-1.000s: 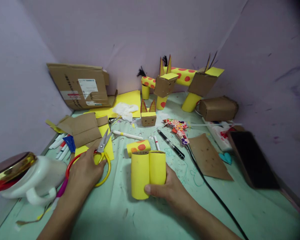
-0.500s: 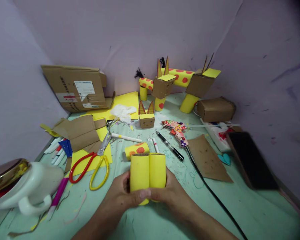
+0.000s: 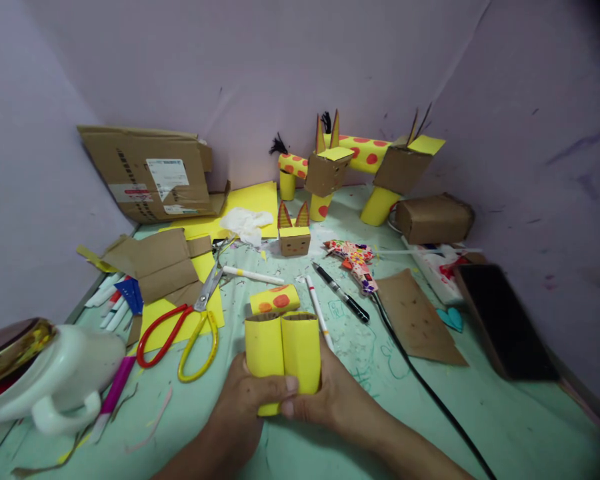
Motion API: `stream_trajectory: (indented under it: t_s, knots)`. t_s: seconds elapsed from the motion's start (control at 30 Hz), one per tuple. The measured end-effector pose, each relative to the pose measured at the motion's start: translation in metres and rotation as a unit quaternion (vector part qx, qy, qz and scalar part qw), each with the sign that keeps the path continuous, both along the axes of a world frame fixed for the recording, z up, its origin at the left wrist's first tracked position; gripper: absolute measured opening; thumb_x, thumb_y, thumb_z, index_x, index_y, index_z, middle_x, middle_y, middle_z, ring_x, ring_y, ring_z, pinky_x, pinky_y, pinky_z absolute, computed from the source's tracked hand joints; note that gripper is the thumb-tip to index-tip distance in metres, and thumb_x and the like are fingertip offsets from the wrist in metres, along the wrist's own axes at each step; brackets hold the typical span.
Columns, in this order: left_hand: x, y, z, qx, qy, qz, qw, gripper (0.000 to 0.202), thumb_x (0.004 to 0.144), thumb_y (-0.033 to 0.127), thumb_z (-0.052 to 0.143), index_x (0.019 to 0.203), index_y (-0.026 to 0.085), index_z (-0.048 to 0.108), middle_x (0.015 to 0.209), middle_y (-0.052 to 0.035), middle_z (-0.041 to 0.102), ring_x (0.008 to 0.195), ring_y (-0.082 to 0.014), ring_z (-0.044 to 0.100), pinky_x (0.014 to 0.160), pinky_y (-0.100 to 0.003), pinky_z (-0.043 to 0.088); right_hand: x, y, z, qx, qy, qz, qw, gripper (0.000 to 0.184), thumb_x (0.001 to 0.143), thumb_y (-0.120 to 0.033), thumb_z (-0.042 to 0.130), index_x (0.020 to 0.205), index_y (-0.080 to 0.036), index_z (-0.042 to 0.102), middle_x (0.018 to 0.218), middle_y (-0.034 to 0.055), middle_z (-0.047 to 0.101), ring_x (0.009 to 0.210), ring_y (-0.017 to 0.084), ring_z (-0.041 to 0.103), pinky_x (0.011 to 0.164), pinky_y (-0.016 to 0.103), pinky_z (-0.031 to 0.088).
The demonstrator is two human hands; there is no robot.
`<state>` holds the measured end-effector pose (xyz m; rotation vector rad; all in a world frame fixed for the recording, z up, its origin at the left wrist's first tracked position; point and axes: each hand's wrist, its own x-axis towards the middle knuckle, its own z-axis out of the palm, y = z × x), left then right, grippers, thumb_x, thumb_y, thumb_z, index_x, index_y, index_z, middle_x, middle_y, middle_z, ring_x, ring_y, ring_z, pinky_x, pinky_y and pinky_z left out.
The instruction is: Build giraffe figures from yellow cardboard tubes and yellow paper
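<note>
Two yellow paper-covered cardboard tubes stand upright side by side between my hands, touching along their length. My left hand (image 3: 247, 400) is closed around the left tube (image 3: 264, 347), thumb across its front. Around the right tube (image 3: 301, 350) my right hand (image 3: 330, 397) is wrapped, its thumb near the left one. Just behind them lies a yellow roll with orange spots (image 3: 275, 300). Beyond it sits a small cardboard box head with pointed ears (image 3: 295, 241). A red-capped marker (image 3: 320, 313) lies right of the tubes.
Scissors (image 3: 203, 303) lie left, near a white mug (image 3: 75, 367). To the right are a black pen (image 3: 341, 292), a patterned glue gun (image 3: 357, 263) with a trailing cord, cardboard and a phone (image 3: 505, 320). Spotted animal figures (image 3: 330, 172) stand at the back.
Both hands have shifted the two tubes slightly left and down, tilting their open tops more into view. More of the red-capped marker now shows.
</note>
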<state>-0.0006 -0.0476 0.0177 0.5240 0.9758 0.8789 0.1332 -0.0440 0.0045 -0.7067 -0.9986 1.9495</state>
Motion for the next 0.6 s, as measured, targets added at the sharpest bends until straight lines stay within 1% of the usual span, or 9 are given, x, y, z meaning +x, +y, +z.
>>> stream_trajectory:
  t_s: [0.07,0.13,0.2,0.27,0.37,0.43,0.5,0.6]
  knots:
    - [0.001,0.000,0.001,0.010,0.002,0.003,1.000,0.032,0.053,0.020,0.077,0.084,0.012,0.072,0.065,-0.0048,0.069,0.062,-0.0188,0.063,0.061,-0.028,0.050,-0.001,0.000,0.000,0.014,-0.022,-0.019,0.999,0.073,0.067,-0.022,0.076,0.124,-0.022,0.032,0.127,0.0124,0.055,0.107,0.027,0.058,0.085,0.041,0.050]
    - [0.002,-0.001,0.003,0.017,0.009,-0.002,1.000,0.040,0.051,0.021,0.079,0.089,0.013,0.071,0.069,-0.0053,0.070,0.063,-0.0190,0.062,0.062,-0.029,0.050,-0.003,-0.001,0.001,0.026,-0.045,-0.031,0.998,0.076,0.067,-0.023,0.077,0.126,-0.023,0.029,0.126,0.0124,0.054,0.107,0.027,0.058,0.085,0.041,0.050]
    - [0.002,0.000,0.004,0.017,0.016,0.001,1.000,0.046,0.049,0.021,0.081,0.094,0.014,0.070,0.075,-0.0064,0.072,0.065,-0.0204,0.063,0.063,-0.030,0.050,-0.005,-0.002,0.002,0.030,-0.051,-0.039,0.997,0.079,0.067,-0.024,0.077,0.127,-0.024,0.026,0.123,0.0121,0.055,0.105,0.027,0.059,0.085,0.040,0.050]
    - [0.002,0.001,0.006,0.015,0.015,0.009,1.000,0.047,0.049,0.020,0.081,0.094,0.014,0.070,0.078,-0.0070,0.072,0.069,-0.0221,0.065,0.061,-0.029,0.049,-0.007,-0.003,0.002,0.028,-0.053,-0.048,0.997,0.083,0.067,-0.026,0.077,0.130,-0.024,0.021,0.126,0.0131,0.053,0.106,0.027,0.058,0.086,0.041,0.049]
    - [0.002,0.002,0.008,0.021,0.007,0.007,1.000,0.044,0.051,0.020,0.081,0.093,0.015,0.071,0.082,-0.0078,0.073,0.077,-0.0245,0.066,0.060,-0.028,0.049,-0.008,-0.006,0.000,0.031,-0.070,-0.066,0.995,0.093,0.071,-0.030,0.074,0.136,-0.025,0.008,0.132,0.0158,0.046,0.109,0.028,0.057,0.087,0.042,0.049]
    - [0.001,0.002,0.008,0.024,0.005,0.006,1.000,0.043,0.051,0.019,0.081,0.093,0.014,0.071,0.083,-0.0086,0.073,0.078,-0.0248,0.066,0.058,-0.028,0.048,-0.009,-0.007,-0.001,0.036,-0.095,-0.070,0.992,0.098,0.072,-0.033,0.072,0.139,-0.026,0.001,0.132,0.0160,0.046,0.109,0.028,0.056,0.088,0.043,0.049]
    - [0.000,0.001,0.007,0.025,0.007,0.007,1.000,0.042,0.051,0.018,0.080,0.092,0.013,0.070,0.082,-0.0089,0.073,0.074,-0.0240,0.066,0.056,-0.028,0.049,-0.008,-0.007,0.000,0.041,-0.120,-0.068,0.990,0.102,0.071,-0.037,0.073,0.141,-0.026,-0.001,0.131,0.0153,0.046,0.111,0.028,0.055,0.090,0.044,0.048]
    - [-0.002,0.000,0.004,0.017,-0.005,0.008,1.000,0.040,0.054,0.018,0.078,0.093,0.012,0.069,0.078,-0.0087,0.072,0.070,-0.0236,0.066,0.062,-0.031,0.051,-0.005,-0.004,0.009,0.063,-0.130,-0.052,0.988,0.106,0.067,-0.045,0.074,0.143,-0.027,0.004,0.130,0.0138,0.048,0.113,0.027,0.054,0.092,0.043,0.046]
